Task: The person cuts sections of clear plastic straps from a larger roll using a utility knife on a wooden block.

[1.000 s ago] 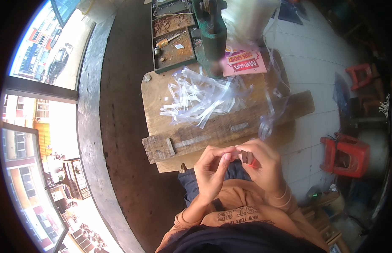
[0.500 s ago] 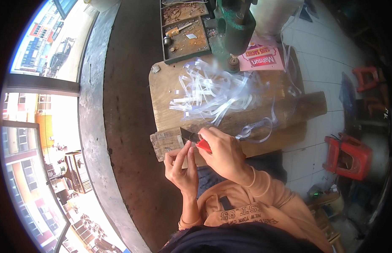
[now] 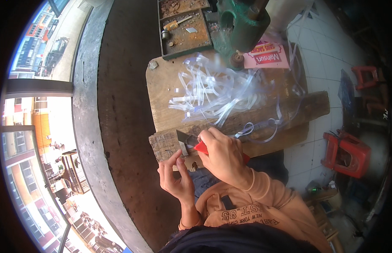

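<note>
My right hand [image 3: 224,152] is wrapped round a red-handled knife [image 3: 201,147], its wide blade pointing left over a wooden plank [image 3: 163,145]. A small white strip [image 3: 183,147] lies on the plank's left end, just below the blade. My left hand [image 3: 175,179] is at the plank's near edge with thumb and index finger apart. Its index fingertip reaches close to the strip; whether it touches cannot be made out. Beyond the plank, a tangled heap of clear and white plastic strips [image 3: 217,90] covers the middle of the wooden board [image 3: 162,97]. A loop of strip [image 3: 263,137] trails across the plank.
A green metal press [image 3: 242,29] stands at the back, beside a pink printed packet [image 3: 267,55]. A dirty metal tray [image 3: 185,40] holds a brush and small parts. Red plastic stools [image 3: 346,154] are on the tiled floor at right. A window ledge [image 3: 88,105] runs along the left.
My left hand has drawn slightly left and down, away from the blade, and its thumb and index have parted. The knife has shifted slightly left. The head view has shifted a little.
</note>
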Tool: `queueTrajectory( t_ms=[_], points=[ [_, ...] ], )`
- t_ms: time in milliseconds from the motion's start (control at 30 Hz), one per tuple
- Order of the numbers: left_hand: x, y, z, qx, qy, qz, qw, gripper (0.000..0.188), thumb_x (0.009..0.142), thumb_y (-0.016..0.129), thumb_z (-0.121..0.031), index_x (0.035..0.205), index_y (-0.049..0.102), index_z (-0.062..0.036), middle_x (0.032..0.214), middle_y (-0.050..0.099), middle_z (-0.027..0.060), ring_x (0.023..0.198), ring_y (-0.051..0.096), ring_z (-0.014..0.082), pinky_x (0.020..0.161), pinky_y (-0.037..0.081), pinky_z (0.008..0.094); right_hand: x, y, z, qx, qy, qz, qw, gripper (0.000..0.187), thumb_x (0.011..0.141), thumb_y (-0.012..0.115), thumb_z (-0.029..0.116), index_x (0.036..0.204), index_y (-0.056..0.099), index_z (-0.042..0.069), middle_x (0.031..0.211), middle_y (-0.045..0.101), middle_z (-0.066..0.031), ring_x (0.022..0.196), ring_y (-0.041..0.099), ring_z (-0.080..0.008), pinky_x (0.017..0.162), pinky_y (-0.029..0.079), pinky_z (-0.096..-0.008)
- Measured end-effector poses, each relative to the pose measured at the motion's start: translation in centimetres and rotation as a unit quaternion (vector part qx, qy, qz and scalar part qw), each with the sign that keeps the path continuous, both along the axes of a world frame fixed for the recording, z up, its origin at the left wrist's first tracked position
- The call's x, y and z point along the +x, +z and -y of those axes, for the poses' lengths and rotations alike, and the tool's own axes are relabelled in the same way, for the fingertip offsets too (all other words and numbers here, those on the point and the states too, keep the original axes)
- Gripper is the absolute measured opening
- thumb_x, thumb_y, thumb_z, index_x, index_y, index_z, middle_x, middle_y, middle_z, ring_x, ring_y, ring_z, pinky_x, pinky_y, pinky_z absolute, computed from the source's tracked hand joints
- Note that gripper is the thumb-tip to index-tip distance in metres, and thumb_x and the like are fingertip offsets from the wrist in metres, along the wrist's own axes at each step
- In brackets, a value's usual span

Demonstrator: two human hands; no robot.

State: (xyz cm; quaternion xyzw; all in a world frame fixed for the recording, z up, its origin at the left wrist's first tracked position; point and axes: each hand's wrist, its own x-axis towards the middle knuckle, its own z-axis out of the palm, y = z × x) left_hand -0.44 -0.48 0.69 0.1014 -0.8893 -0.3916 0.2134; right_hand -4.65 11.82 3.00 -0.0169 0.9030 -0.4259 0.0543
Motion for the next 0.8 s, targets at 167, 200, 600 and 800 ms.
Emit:
queueTrajectory(
  t_ms=[167,200,600,800],
  points=[
    [0.6,0.3,-0.8,-0.018,-0.018,0.011,1.000,0.022,0.080,0.060,0.004,0.097,0.067,-0.0069,0.076,0.062,0.0041,0.069,0.054,0.0174,0.066,0.041,0.0285,0.1,0.1,0.3,-0.027,-0.002,0.005,1.000,0.022,0.071,0.067,0.005,0.090,0.058,0.003,0.084,0.061,-0.0128,0.072,0.062,-0.0340,0.061,0.049,-0.0407],
    [0.8,0.3,-0.8,-0.015,-0.024,0.021,0.999,0.024,0.078,0.061,0.006,0.098,0.066,-0.0068,0.082,0.063,0.0061,0.072,0.055,0.0180,0.068,0.043,0.0293,0.1,0.0,0.4,-0.024,-0.002,0.006,1.000,0.022,0.071,0.067,0.005,0.091,0.058,0.003,0.084,0.061,-0.0128,0.072,0.062,-0.0339,0.061,0.049,-0.0405],
    [1.7,1.0,-1.3,-0.135,-0.107,0.049,0.984,0.034,0.074,0.062,0.008,0.105,0.051,-0.0007,0.112,0.061,0.0177,0.096,0.061,0.0305,0.079,0.046,0.0342,0.2,-0.5,0.4,-0.016,0.018,-0.028,0.999,0.018,0.072,0.065,0.007,0.085,0.054,0.003,0.081,0.058,-0.0111,0.067,0.063,-0.0323,0.056,0.049,-0.0409],
    [2.2,0.6,-2.0,-0.069,-0.166,0.079,0.981,0.043,0.072,0.064,0.007,0.109,0.044,0.0021,0.119,0.052,0.0287,0.108,0.055,0.0399,0.091,0.045,0.0421,0.2,-0.4,0.5,-0.006,0.029,-0.007,1.000,0.022,0.070,0.067,0.007,0.086,0.052,0.004,0.083,0.056,-0.0107,0.068,0.061,-0.0330,0.056,0.047,-0.0413]
  ],
)
